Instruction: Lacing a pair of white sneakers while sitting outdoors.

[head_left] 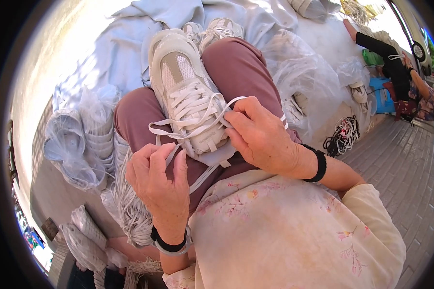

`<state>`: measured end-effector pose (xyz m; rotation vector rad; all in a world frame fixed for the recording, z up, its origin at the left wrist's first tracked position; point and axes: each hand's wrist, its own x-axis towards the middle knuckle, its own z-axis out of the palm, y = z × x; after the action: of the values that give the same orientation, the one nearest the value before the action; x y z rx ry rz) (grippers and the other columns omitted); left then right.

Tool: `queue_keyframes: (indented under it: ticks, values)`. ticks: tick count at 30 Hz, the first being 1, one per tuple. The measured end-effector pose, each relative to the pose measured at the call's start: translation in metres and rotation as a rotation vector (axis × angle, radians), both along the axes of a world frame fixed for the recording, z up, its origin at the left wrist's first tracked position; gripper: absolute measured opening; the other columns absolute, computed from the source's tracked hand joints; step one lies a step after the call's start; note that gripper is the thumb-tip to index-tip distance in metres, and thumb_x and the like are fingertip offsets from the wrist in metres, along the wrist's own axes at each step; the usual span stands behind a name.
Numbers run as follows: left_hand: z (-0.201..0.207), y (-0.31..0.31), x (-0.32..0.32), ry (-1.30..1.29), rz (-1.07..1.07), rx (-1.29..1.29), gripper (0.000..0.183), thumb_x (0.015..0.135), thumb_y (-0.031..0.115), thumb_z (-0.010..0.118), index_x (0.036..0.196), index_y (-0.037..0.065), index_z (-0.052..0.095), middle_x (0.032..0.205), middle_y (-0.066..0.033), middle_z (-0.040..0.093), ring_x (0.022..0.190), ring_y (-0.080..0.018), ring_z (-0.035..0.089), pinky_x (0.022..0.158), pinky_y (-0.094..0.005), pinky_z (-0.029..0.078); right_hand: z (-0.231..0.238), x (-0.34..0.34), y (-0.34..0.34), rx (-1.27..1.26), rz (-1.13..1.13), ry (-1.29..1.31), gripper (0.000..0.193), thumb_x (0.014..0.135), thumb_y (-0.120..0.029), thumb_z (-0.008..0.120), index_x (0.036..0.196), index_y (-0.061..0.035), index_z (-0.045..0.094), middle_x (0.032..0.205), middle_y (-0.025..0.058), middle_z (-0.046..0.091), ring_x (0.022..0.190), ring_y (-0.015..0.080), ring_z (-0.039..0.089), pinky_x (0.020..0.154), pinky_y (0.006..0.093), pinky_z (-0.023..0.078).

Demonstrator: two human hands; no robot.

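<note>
A beige-white sneaker (173, 72) lies across my thighs, its toe pointing away from me and its heel end near my belly. White shoelace (193, 108) criss-crosses over the tongue, with a loose loop out to the left. My left hand (159, 176), just below that loop, pinches a lace strand between thumb and forefinger. At the shoe's right edge, my right hand (263, 137) has its fingers closed on lace beside the collar; a short loop stands up by its fingertips. The curled fingers partly hide that grip.
Bagged stacks of pale shoe parts (99, 130) stand at the left. A thick bundle of white laces (135, 212) hangs beside my left thigh. More sneakers (222, 30) lie beyond my knees. Clear plastic bags (304, 72) and black-and-white cords (343, 135) are at the right, near another person (395, 62).
</note>
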<state>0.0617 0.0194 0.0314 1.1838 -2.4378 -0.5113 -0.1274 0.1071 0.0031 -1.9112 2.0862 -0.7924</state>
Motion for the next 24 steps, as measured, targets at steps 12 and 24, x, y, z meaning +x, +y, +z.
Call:
queue_keyframes:
  ticks: [12,24]
  values:
    - [-0.028,0.013,-0.010,0.314,0.182,0.235,0.017,0.084,-0.002,0.063,0.100,0.000,0.058,0.081,-0.0113,0.063,0.069,-0.0280,0.062,0.064,-0.0356,0.049,0.006,-0.007,-0.002,-0.031,0.224,-0.018,0.034,0.073,0.000,0.063,0.107,-0.0029,0.056,0.095,0.0124,0.053,0.079,0.0286,0.061,0.067,0.0354,0.051]
    - [-0.014,0.005,-0.007,-0.131,-0.182,-0.064,0.020,0.078,0.002,0.064,0.097,0.008,0.062,0.099,-0.0084,0.058,0.077,-0.0271,0.056,0.065,-0.0381,0.046,0.030,0.017,-0.026,-0.109,0.284,-0.284,0.011,0.078,-0.004,0.064,0.089,-0.0029,0.062,0.090,0.0087,0.047,0.083,0.0240,0.054,0.072,0.0342,0.046]
